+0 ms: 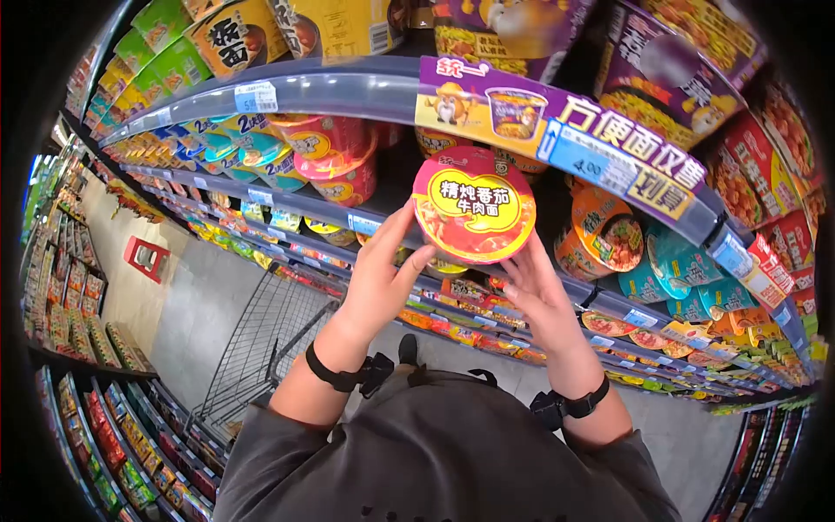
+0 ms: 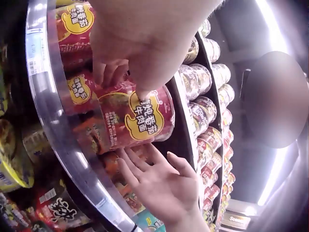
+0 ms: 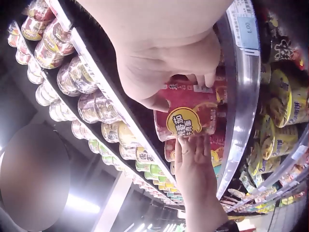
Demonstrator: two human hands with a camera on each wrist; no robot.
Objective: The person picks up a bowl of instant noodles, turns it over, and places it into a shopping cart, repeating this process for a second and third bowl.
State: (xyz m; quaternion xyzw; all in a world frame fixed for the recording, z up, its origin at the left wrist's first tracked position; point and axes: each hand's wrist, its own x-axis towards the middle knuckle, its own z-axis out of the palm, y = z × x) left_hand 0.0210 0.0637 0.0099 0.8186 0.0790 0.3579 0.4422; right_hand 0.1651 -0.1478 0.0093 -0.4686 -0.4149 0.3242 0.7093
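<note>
A red instant noodle cup (image 1: 474, 204) with a yellow label is held in front of the shelf, its lid facing up toward the head camera. My left hand (image 1: 380, 265) grips its left side, fingers along the wall and thumb at the near lower edge. At the lower right, my right hand (image 1: 544, 300) touches the cup with extended fingertips, the thumb standing apart from it. The left wrist view shows the right hand (image 2: 166, 191) palm up against the cup (image 2: 140, 118). Matching red cups (image 1: 335, 157) sit on the shelf behind.
A shelf rail with a purple promotional strip (image 1: 557, 130) runs just beyond the cup. Orange noodle cups (image 1: 600, 235) and teal cups (image 1: 674, 261) stand to the right. A wire shopping cart (image 1: 261, 335) is at the lower left, and a red stool (image 1: 146, 259) stands farther down the aisle.
</note>
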